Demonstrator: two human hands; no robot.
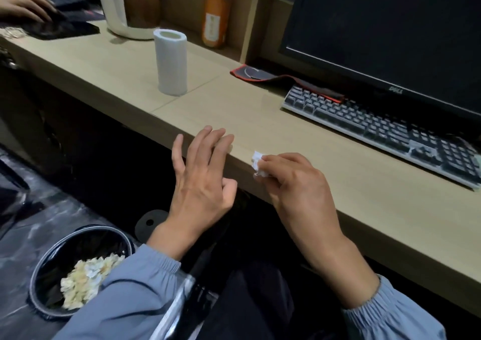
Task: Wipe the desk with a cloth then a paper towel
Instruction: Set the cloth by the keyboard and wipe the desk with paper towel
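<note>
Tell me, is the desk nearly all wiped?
Probably near the end. No cloth is in view, and the bin already holds crumpled paper, so some wiping looks done. The right hand pinches a small paper wad at the desk edge; the left hand is open. Left: likely binning that wad.

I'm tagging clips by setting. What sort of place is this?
Probably a shared office or computer room: a long desk with a monitor and keyboard, and another person's hand at the next workstation.

The right hand point(291, 181) hides most of the paper wad point(257, 161). The monitor point(390, 27) runs off the top and right edges.
</note>
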